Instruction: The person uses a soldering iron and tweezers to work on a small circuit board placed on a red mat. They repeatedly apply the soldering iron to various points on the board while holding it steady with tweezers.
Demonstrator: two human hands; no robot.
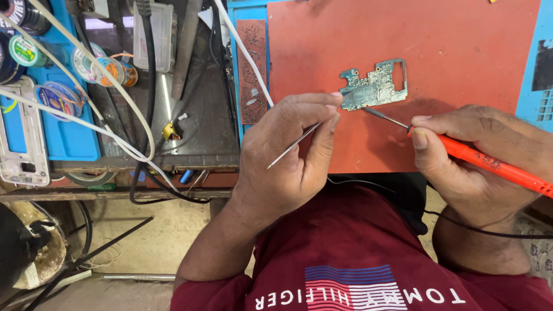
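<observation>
A small green circuit board [374, 86] lies flat on a red-orange work mat [449, 40], toward twelve o'clock from both hands. The left hand [288, 155] pinches a thin pair of metal tweezers [296, 144] between thumb and forefinger, the other fingers curled in beneath; the tweezer tips reach the board's edge at its nine o'clock side, under the fingertips. The right hand [472, 161] grips an orange-handled soldering iron [484, 162], thumb and forefinger pressed around the front of the handle, the handle running out toward four o'clock. Its dark metal tip meets the board's lower edge at about six o'clock.

At nine o'clock from the mat a dark, cluttered bench shelf [190, 144] carries white cables [115, 86] and black cables. Farther out at nine o'clock a blue tray [63, 138] holds small spools of solder wire [106, 69], with a white phone frame [20, 138] lying beside it. The person's dark red shirt [345, 247] fills the view at six o'clock.
</observation>
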